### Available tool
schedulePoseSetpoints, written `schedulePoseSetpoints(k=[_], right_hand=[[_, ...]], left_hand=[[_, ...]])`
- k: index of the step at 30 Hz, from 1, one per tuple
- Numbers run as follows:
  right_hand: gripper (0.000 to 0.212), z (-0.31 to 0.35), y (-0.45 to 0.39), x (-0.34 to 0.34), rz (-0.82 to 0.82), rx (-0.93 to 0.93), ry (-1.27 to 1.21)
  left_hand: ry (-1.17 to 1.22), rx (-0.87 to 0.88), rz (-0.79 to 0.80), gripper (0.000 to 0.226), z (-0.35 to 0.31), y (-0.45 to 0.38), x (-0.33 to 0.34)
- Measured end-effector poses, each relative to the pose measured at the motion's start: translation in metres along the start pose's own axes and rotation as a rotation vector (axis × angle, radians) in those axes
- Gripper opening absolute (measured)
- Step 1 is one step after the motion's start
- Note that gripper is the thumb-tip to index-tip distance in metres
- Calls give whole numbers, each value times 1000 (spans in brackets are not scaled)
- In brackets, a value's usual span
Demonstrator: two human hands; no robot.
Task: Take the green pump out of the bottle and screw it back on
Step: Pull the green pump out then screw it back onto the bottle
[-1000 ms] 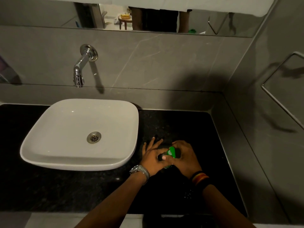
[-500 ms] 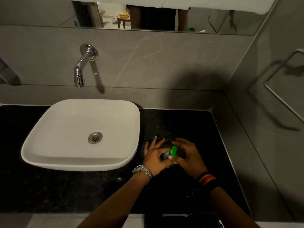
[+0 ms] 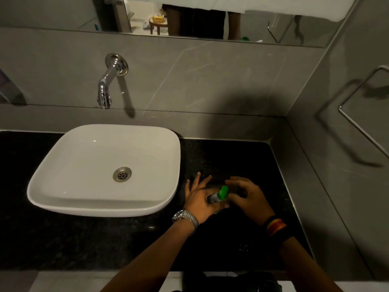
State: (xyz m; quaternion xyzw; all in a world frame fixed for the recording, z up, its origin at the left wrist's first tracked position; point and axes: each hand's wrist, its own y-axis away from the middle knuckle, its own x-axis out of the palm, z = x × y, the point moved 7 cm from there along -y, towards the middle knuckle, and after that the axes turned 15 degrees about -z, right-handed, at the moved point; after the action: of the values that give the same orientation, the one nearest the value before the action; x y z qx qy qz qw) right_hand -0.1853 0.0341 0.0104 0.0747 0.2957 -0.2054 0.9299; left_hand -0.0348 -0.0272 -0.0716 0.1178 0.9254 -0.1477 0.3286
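Observation:
The green pump (image 3: 222, 192) sticks up on the bottle (image 3: 219, 208), which stands on the black counter just right of the basin and is mostly hidden by my hands. My left hand (image 3: 199, 200) presses against the bottle's left side, thumb at the neck below the pump, other fingers spread toward the wall. My right hand (image 3: 247, 197) curls around the right side close to the pump, fingers bent and slightly apart; whether it touches the pump is unclear.
A white basin (image 3: 63, 186) sits on the black counter (image 3: 63, 239) to the left, under a chrome wall tap (image 3: 105, 89). Grey tiled walls close off the back and right, with a metal rail (image 3: 357, 125) on the right wall. A mirror (image 3: 189, 22) runs above.
My right hand has loosened and drawn a little to the right of the pump, so more of the green pump shows. My left hand stays on the bottle.

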Motion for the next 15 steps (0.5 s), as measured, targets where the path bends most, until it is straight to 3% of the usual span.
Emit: schedulePoseSetpoints(k=[3, 4, 6, 9, 15], right_hand=[[22, 14, 1, -12, -43, 35, -34], [28, 20, 2, -12, -52, 24, 5], [44, 29, 6, -6, -31, -23, 219], [41, 37, 8, 1, -41, -97, 437], [31, 35, 9, -4, -25, -97, 421]], left_hand=[[13, -3, 24, 61, -4, 1, -2], [14, -1, 30, 61, -4, 1, -2], [1, 1, 36, 63, -5, 0, -3], [-22, 8, 16, 70, -6, 1, -6], [-22, -6, 27, 67, -5, 3, -5]])
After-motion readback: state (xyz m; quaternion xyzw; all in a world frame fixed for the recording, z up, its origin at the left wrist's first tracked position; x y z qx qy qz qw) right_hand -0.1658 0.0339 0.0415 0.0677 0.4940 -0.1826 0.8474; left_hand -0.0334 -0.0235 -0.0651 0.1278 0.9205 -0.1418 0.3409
